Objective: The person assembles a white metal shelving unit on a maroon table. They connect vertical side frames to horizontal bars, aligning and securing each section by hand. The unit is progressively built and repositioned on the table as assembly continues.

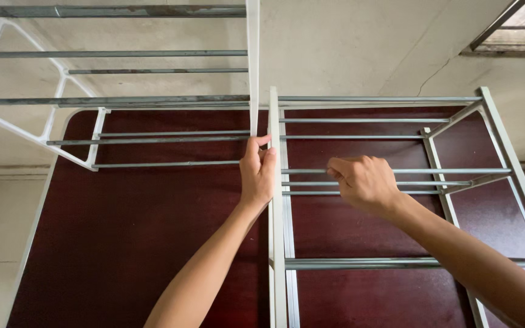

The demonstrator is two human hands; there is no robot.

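Here — left hand [257, 172] fingers around white upright [253, 91] — right hand [364, 182] on rod [432, 171].

A white rack frame [274, 200] with grey metal rods [396, 171] stands upright: its side post sits in the left hand [257, 173], one rod under the right hand [364, 182].

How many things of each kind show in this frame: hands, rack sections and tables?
Bare hands: 2, left hand and right hand
White-framed metal rack sections with grey rods: 2, left one and right one
Dark red-brown table: 1
Total: 5
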